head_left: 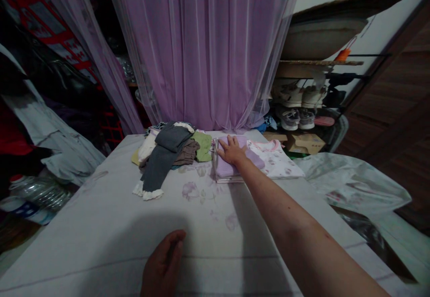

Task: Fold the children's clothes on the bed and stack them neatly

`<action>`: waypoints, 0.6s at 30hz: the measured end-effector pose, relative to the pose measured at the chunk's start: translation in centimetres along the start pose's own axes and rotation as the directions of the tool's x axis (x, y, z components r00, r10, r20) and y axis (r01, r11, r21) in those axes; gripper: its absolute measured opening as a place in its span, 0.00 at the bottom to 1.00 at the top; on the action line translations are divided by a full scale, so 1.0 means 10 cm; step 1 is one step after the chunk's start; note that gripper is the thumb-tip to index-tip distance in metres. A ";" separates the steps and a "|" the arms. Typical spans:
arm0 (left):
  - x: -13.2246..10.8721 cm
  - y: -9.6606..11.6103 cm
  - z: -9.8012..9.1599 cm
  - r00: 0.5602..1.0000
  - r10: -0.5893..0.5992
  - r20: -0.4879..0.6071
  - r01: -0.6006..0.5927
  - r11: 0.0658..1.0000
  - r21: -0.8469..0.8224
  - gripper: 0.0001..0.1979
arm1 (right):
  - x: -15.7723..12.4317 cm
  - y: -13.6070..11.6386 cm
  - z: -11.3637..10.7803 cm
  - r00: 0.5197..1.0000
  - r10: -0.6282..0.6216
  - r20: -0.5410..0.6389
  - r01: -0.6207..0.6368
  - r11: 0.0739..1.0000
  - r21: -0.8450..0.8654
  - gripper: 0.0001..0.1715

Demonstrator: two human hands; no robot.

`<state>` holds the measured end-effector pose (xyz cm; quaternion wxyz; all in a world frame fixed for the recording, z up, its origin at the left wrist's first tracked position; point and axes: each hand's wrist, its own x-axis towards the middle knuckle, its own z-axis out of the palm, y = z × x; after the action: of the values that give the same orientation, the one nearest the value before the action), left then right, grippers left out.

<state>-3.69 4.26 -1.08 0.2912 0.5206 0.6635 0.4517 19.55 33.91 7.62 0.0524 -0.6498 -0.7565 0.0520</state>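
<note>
The right hand (231,150) lies flat on folded purple clothes (228,169) in a clear box (228,180), straight ahead at 12 o'clock. A white shirt with pink edges (275,162) sits just beside them at 1 o'clock. Gray leggings (161,162) lie on a heap of clothes at 11 o'clock. The left hand (163,263) rests on the pale flowered sheet (101,225) at 6 o'clock. A purple net curtain (201,50) hangs behind. Shoes (295,109) sit on a rack at 2 o'clock.

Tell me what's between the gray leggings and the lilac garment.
Head view: a brown garment and a green garment, left of the lilac garment.
</note>
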 end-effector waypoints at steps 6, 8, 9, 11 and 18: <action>0.01 0.04 0.00 1.000 -0.011 0.007 0.010 1.000 0.027 0.20 | 0.03 -0.03 -0.13 0.999 -0.023 0.026 0.023 1.000 0.007 0.35; 0.02 0.05 0.00 1.000 -0.016 0.001 0.016 1.000 0.023 0.21 | 0.00 0.03 -0.23 0.998 -0.065 0.009 0.065 0.998 0.015 0.34; 0.02 0.06 0.00 1.000 -0.017 -0.003 0.017 1.000 0.022 0.21 | -0.04 0.07 -0.28 0.996 -0.084 -0.006 0.084 0.996 0.013 0.33; 0.02 0.07 0.01 1.000 -0.017 -0.004 0.017 1.000 0.018 0.21 | -0.17 0.13 -0.35 0.994 -0.102 -0.040 0.103 0.995 0.007 0.33; 0.02 0.07 0.03 1.000 0.014 0.014 -0.014 0.999 0.034 0.21 | -0.69 0.07 -0.08 0.998 -0.039 -0.042 0.038 0.999 -0.030 0.34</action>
<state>-3.19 4.56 -0.55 0.2836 0.5332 0.6654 0.4388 21.42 27.18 8.27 0.0602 -0.6368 -0.7682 0.0262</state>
